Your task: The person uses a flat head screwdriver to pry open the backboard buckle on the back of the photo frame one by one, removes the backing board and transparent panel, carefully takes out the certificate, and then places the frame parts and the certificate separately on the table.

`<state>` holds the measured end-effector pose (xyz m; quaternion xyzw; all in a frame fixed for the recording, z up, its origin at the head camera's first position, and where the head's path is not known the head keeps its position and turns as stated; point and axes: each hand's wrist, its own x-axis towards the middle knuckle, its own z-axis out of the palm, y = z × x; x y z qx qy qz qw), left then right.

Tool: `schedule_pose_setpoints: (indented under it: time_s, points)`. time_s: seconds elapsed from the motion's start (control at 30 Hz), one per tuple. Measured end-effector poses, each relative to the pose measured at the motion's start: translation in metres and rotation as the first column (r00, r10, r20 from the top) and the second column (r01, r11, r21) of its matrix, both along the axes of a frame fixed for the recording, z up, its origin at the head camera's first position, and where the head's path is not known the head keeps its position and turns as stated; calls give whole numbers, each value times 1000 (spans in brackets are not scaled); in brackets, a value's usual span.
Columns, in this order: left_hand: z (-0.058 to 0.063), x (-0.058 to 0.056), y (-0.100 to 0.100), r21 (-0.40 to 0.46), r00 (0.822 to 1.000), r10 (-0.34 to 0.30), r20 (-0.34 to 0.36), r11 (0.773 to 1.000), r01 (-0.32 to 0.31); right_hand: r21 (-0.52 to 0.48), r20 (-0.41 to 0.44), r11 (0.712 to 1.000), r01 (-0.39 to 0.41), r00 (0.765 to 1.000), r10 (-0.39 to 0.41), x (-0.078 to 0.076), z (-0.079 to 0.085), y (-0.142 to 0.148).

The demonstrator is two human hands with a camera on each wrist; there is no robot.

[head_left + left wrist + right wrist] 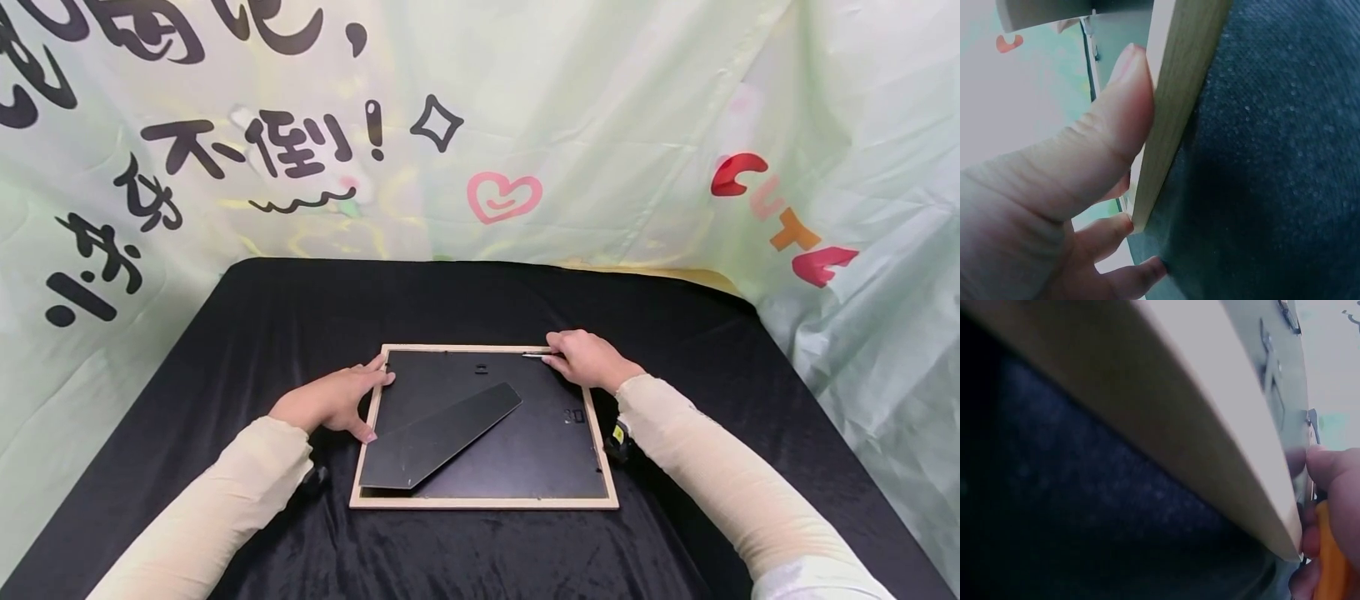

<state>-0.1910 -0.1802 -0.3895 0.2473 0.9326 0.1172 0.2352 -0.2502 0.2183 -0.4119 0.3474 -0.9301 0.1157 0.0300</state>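
A picture frame (483, 503) with a light wood border lies back side up on the black cloth. Its dark stand leg (442, 442) slants across the black backing board (517, 458). My left hand (333, 402) rests spread along the left border, thumb against the edge and fingertips around the upper left corner. At the upper right corner, my right hand (588, 360) grips an orange-handled tool (1331, 556). The tool's thin metal tip (532, 355) lies at the inner edge of the top border. Its exact kind is hidden by the fingers.
Small metal hangers, such as one hanger (482, 369) near the top, sit on the backing. Black cloth (480, 300) covers the table. A pale printed curtain (600, 150) hangs behind and along both sides.
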Motion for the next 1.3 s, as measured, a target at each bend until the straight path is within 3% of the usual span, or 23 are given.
schedule_pose_setpoints:
  time_s: [0.4,1.03,1.17,1.3]
  points:
    - [0,1,-1,0,999,14,31,1000,-14,-19,-2,1000,-23,1000,23,-6,-3,2]
    - [1,2,-3,1,998,31,60,1000,-31,-42,41,999,3,999,-2,-12,-4,1]
    - [1,2,-3,10,999,19,51,1000,-20,-49,105,999,17,994,-12,-15,-2,3]
    - [0,1,-3,22,999,16,46,1000,-17,-53,217,997,60,975,-47,-17,4,5]
